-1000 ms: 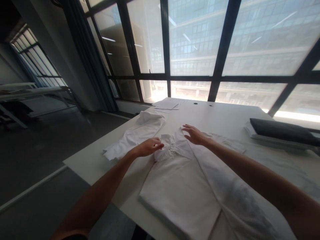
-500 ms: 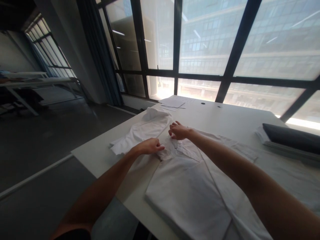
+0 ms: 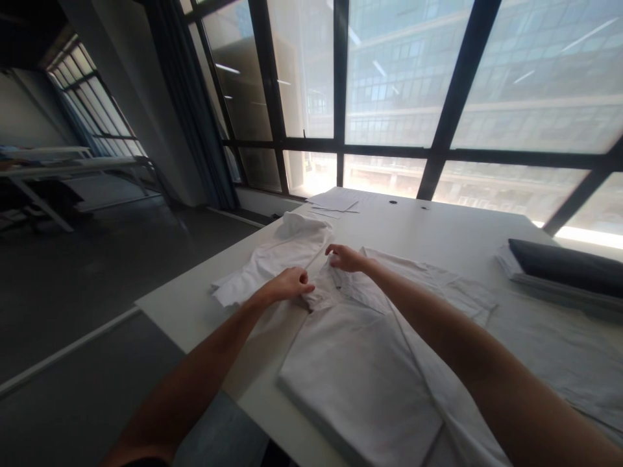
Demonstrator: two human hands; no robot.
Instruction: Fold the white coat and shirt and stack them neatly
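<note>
A white shirt (image 3: 360,370) lies spread over the near part of the table, its collar end pointing away from me. My left hand (image 3: 291,283) is closed, thumb and fingers pinching the fabric at the left side of the collar end. On the other side of the neck, my right hand (image 3: 346,258) has its fingers curled down over the collar edge and grips it. Its fingertips are partly hidden. Just beyond my left hand, a crumpled piece of white cloth (image 3: 285,243) lies near the left table edge; whether it joins the shirt cannot be made out.
Papers (image 3: 335,200) lie at the far end of the white table (image 3: 413,230). A dark folded bundle (image 3: 569,266) rests on white cloth at the right. More white fabric (image 3: 549,344) spreads at the right. Large windows (image 3: 389,78) stand behind.
My right hand has moved slightly down and toward me, its spread fingers now curled onto the collar. The left hand keeps its pinch, shifted a little left. The view has shifted slightly.
</note>
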